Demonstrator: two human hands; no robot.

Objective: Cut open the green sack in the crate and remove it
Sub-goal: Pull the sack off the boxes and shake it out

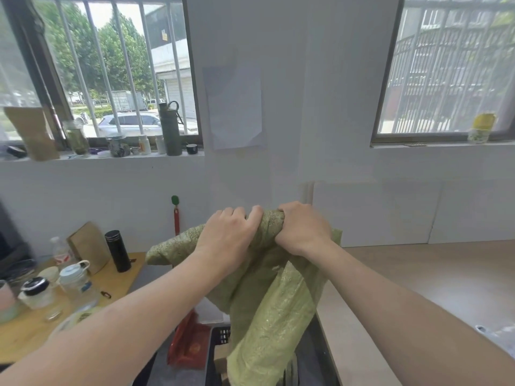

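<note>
While above the crate (220, 337), green sack (267, 302) bunched in both fists: left hand (228, 235), right hand (302, 228).

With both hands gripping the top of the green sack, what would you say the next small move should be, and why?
Probably keep lifting straight up. Both the left hand and the right hand are bunched on the top of the green sack, but its lower end hangs down into the black crate, so it does not look clear of the crate yet.

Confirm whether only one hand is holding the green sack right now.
No, both the left hand and the right hand have a closed grip on the bunched top of the green sack.
</note>
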